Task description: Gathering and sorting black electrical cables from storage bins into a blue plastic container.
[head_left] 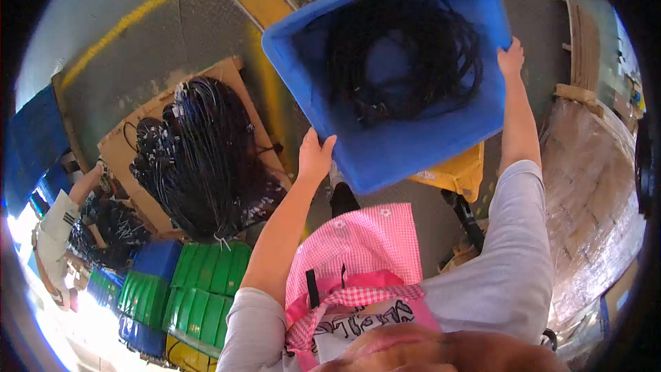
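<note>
A large blue plastic bin (413,151) is held out in front of me, tilted so that its inside faces up toward me. Loops of thin black cable (444,45) lie in it as a big loose coil. My left hand (317,155) is closed on the bin's near left rim, thumb up along the edge. On the opposite side, my right hand (511,60) grips the right rim. The undersides of both hands' fingers are partly hidden by the bin wall.
Beneath the bin is a yellow pallet truck (458,173). To the left, a heap of black cables (206,151) rests on cardboard (113,141). Green crates (206,289) stand nearer, and another person (58,227) is at far left. Film-wrapped boxes (585,179) stand at right.
</note>
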Action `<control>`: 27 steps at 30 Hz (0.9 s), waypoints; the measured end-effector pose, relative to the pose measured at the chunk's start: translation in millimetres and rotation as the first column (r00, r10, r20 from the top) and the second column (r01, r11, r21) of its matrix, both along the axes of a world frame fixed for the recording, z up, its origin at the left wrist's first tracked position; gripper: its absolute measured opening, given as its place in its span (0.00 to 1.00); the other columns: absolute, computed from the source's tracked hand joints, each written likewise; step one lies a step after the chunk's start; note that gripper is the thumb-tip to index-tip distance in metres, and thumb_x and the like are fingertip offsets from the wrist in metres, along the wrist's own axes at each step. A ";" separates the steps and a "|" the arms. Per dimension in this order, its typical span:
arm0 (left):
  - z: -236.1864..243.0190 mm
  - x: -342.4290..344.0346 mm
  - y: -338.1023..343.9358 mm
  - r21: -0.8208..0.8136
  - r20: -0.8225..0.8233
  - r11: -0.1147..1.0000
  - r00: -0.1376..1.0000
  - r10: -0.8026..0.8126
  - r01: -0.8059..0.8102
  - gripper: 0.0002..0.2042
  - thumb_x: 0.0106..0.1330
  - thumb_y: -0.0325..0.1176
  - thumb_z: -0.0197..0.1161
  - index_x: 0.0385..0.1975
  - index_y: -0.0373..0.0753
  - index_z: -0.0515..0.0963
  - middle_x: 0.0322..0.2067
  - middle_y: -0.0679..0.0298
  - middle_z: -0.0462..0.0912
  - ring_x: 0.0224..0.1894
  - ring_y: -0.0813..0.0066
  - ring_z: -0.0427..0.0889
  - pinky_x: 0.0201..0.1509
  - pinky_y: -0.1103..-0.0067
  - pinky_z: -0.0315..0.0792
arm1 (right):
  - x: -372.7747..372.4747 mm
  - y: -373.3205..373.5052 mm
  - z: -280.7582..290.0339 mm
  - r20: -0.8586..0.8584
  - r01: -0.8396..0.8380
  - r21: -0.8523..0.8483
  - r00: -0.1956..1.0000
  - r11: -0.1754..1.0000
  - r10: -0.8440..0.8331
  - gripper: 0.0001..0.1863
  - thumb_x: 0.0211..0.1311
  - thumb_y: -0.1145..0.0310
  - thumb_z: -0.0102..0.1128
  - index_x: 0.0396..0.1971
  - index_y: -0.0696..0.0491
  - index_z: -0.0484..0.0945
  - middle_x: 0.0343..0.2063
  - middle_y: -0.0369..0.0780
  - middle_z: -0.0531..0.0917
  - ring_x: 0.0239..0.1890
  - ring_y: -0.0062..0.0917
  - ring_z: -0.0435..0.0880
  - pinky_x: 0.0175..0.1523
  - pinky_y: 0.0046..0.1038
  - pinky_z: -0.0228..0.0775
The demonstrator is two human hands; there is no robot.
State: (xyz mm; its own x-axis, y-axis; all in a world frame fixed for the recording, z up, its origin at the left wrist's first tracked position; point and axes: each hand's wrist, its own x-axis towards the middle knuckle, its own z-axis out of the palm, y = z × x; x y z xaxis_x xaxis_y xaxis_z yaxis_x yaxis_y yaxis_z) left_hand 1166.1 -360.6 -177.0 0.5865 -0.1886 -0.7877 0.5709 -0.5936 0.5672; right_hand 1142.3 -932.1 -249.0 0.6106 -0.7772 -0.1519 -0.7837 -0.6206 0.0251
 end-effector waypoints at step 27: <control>134.3 -82.6 219.5 0.462 0.069 0.887 0.997 -0.032 -0.004 0.17 0.59 0.45 0.58 0.40 0.39 0.76 0.36 0.51 0.81 0.42 0.52 0.78 0.46 0.65 0.72 | -62.9 487.3 67.0 -0.257 -0.136 0.694 0.871 0.707 0.420 0.33 0.63 0.43 0.41 0.57 0.54 0.63 0.51 0.49 0.74 0.50 0.45 0.75 0.52 0.48 0.65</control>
